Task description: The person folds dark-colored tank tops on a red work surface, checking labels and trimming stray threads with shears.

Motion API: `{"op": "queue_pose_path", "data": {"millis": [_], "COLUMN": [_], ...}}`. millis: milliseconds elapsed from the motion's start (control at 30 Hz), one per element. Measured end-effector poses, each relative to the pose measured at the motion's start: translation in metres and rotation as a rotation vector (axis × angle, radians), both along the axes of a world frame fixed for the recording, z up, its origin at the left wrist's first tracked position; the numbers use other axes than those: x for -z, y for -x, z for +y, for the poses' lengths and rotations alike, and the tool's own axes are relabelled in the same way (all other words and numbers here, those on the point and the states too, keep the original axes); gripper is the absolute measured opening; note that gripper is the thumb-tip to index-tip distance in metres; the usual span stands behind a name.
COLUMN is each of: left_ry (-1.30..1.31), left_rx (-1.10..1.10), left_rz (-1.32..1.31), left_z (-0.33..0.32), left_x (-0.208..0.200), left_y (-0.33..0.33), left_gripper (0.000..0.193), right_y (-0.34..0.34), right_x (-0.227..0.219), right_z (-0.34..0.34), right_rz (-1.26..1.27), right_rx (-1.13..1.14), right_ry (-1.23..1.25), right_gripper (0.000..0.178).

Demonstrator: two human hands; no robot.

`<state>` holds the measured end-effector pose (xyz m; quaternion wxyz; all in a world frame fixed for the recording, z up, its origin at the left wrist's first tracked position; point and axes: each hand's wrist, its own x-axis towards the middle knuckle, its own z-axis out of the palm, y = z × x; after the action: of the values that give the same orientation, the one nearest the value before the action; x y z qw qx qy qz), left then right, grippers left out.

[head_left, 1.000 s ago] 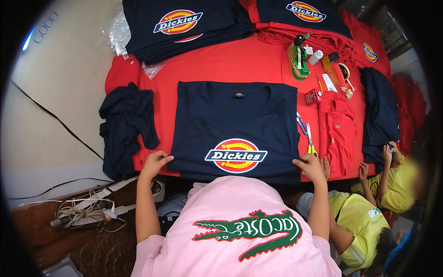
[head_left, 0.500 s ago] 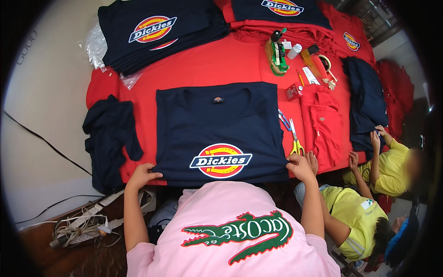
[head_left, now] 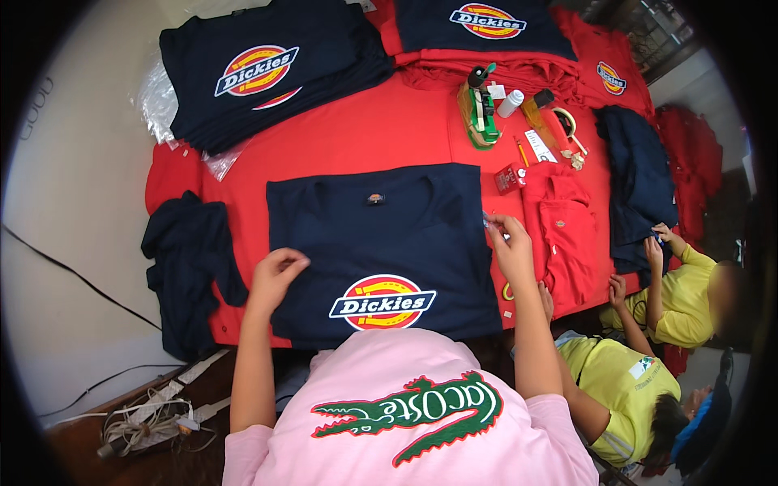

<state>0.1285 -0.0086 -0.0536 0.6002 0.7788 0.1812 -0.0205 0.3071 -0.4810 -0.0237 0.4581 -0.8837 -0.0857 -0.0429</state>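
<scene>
A navy shirt (head_left: 381, 251) lies flat and folded in front of me, its neckline at the far side and a round red-and-yellow print near the close edge. My left hand (head_left: 278, 278) is over the shirt's left side, fingers loosely bent and holding nothing. Beyond the shirt's right edge, my right hand (head_left: 510, 247) is open, thumb and forefinger apart beside small blue thread snips (head_left: 487, 220), which it partly hides. A yellow scissors handle (head_left: 507, 292) shows next to my right wrist; the rest of the scissors is hidden.
Stacked navy shirts (head_left: 271, 77) and red shirts (head_left: 478, 69) line the far side. A green tape dispenser (head_left: 480, 109), white bottle (head_left: 510, 103) and red box (head_left: 510, 178) stand on the red-covered table. Folded red cloth (head_left: 559, 231) lies right, near people in yellow shirts (head_left: 624, 389). Cords (head_left: 154, 413) lie lower left.
Both hands have left the shirt's near corners. My left hand has risen over the shirt; my right hand has moved away from me to the snips. The view has shifted slightly.
</scene>
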Motion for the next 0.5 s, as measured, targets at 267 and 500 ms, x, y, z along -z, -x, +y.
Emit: {"op": "queue_pose_path", "data": {"millis": [267,500], "left_ry": [0.491,0.15], "left_rx": [0.24,0.164], "left_rz": [-0.185,-0.125], "left_z": [-0.189,-0.209], "left_x": [0.036,0.042], "left_y": [-0.185,-0.24], "left_gripper": [0.035,0.036], "right_y": [-0.074,-0.075], "right_x": [0.046,0.081], "right_z": [0.062,0.075], "right_rz": [0.605,0.454], "right_rx": [0.227,0.285], "right_ry": [-0.415,-0.843], "right_gripper": [0.036,0.012]}}
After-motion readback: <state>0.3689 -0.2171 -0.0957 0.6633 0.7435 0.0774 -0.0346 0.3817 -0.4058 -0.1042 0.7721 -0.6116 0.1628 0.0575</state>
